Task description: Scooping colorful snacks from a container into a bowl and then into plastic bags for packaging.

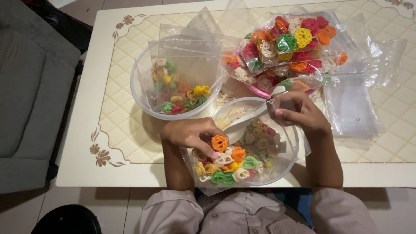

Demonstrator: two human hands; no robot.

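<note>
1. Two clear bowls: one sitting near [284, 167], one far-left [141, 93], each lined with a bag of coloured crackers.
2. Filled cracker bags [299, 41], far-right on the surface [121, 143]: count unclear.
3. Left hand [188, 132]: grip pinching the near bag's edge [201, 171].
4. Right hand [297, 110]: grip closing on one white scoop [247, 121].

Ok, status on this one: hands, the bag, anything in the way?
Left hand pinching clear bag of coloured crackers. Right hand holding white scoop over it. Clear bowl beneath; nothing blocking.
</note>
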